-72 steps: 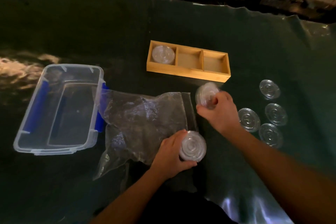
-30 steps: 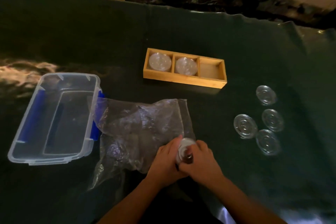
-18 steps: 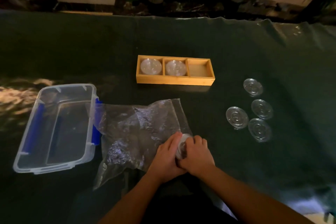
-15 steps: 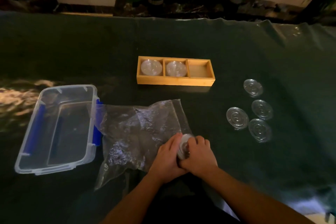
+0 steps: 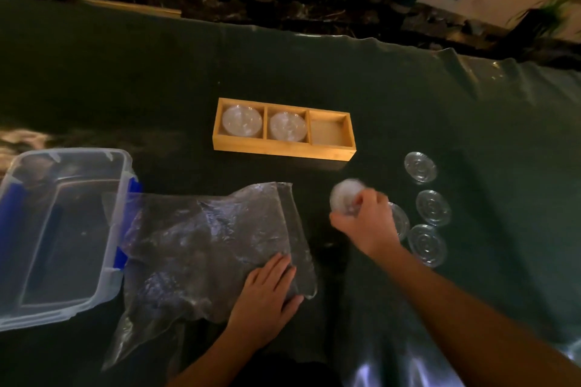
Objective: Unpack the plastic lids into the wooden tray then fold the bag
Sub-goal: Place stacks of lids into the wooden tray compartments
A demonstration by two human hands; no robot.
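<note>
The wooden tray (image 5: 283, 148) lies mid-table with three compartments. Clear plastic lids fill its left compartment (image 5: 241, 120) and its middle one (image 5: 287, 126); the right one holds nothing. My right hand (image 5: 366, 223) grips a stack of clear lids (image 5: 344, 199), lifted above the table between the bag and the loose lids. My left hand (image 5: 267, 295) rests flat on the lower right part of the crumpled clear plastic bag (image 5: 207, 248).
Several loose clear lids (image 5: 420, 166) lie on the dark green cloth at the right, one partly hidden behind my right hand. A clear storage box (image 5: 59, 229) with blue clips stands at the left, touching the bag. Potted plants stand beyond the table's far edge.
Both hands held the lid stack together at the bag's mouth. My right hand has now carried the stack up and right, and my left hand has settled flat on the bag.
</note>
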